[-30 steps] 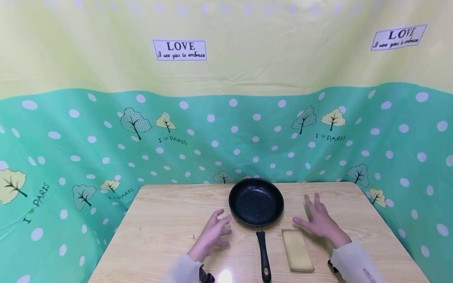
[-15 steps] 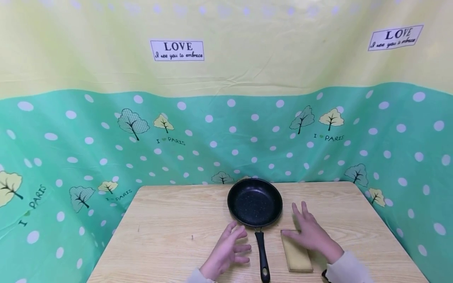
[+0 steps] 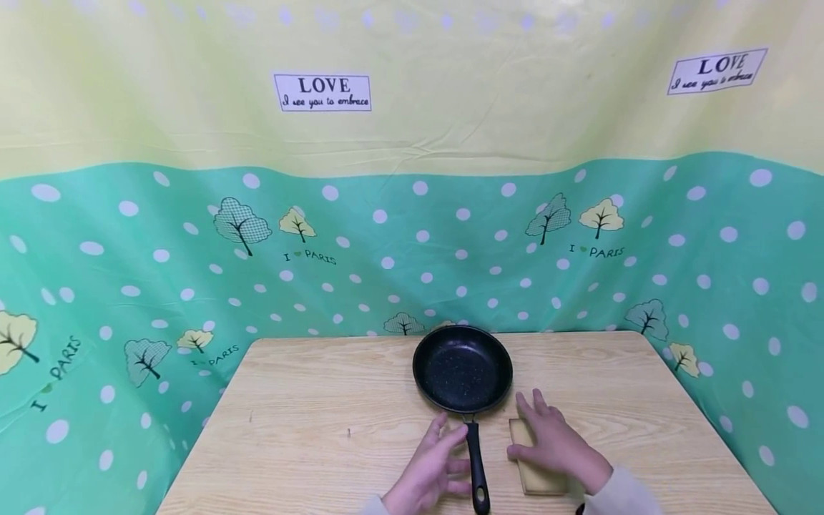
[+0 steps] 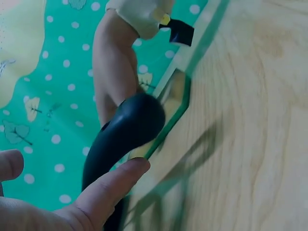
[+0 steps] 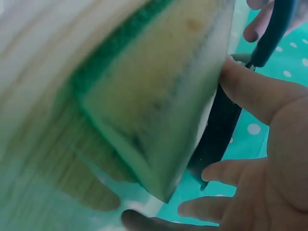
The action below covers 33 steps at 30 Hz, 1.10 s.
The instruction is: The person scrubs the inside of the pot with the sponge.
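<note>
A black frying pan (image 3: 462, 368) lies on the table with its handle (image 3: 478, 468) towards me. My left hand (image 3: 430, 465) is just left of the handle, fingers spread; in the left wrist view its thumb is close by the black handle (image 4: 120, 127), and contact is unclear. Over a yellow sponge (image 3: 538, 481) right of the handle hovers my right hand (image 3: 556, 445), its fingers loosely spread and partly covering it. In the right wrist view the sponge (image 5: 154, 82) shows a green layer on its table side, and the thumb is near its edge without a visible grip.
The light wooden table (image 3: 309, 408) extends to both sides of the pan. Behind it and at the sides hangs a green and yellow curtain (image 3: 360, 250) with dots and trees, close to the table's back edge.
My left hand has moved right and towards me, up to the pan handle. My right hand has come left and nearer, from beside the sponge to over it. Pan and sponge stay put.
</note>
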Each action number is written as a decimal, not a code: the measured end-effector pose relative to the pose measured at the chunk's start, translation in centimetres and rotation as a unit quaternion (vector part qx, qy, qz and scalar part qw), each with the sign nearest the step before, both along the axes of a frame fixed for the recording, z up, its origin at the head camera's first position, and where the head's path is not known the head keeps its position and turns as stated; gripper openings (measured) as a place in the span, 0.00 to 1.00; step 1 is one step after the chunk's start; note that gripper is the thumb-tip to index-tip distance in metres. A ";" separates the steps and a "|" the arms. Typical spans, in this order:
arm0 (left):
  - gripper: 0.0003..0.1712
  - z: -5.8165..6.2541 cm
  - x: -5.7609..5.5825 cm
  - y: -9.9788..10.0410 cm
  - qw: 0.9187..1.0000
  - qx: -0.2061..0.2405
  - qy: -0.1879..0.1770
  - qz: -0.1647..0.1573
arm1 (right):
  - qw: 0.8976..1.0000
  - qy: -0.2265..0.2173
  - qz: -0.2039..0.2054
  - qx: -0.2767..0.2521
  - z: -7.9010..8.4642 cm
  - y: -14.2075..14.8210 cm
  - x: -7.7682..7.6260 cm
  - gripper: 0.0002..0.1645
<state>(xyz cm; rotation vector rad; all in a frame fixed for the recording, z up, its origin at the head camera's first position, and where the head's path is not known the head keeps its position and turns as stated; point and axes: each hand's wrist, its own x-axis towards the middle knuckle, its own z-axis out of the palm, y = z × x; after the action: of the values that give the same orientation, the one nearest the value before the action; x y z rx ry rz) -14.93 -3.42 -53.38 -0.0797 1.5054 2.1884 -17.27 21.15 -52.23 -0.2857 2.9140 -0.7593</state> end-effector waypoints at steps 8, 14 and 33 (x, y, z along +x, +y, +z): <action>0.49 -1.3 1.3 1.7 0.999 0.027 -0.032 -0.020 | 1.000 -0.010 -0.003 0.007 -0.9 -0.2 0.0 0.53; 0.45 -1.7 1.3 2.1 0.999 0.035 -0.020 -0.014 | 1.000 -0.002 -0.004 0.005 -0.8 -0.3 0.4 0.56; 0.42 -2.1 1.0 1.6 0.999 0.046 -0.015 -0.012 | 0.999 0.030 0.007 0.023 -0.9 -1.0 2.1 0.51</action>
<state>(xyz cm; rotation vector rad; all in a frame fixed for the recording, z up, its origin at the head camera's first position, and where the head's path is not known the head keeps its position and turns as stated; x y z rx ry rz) -13.91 -1.78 -55.48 -0.0641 1.3807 2.2235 -15.20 20.16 -53.18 -0.3307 2.9772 -0.6914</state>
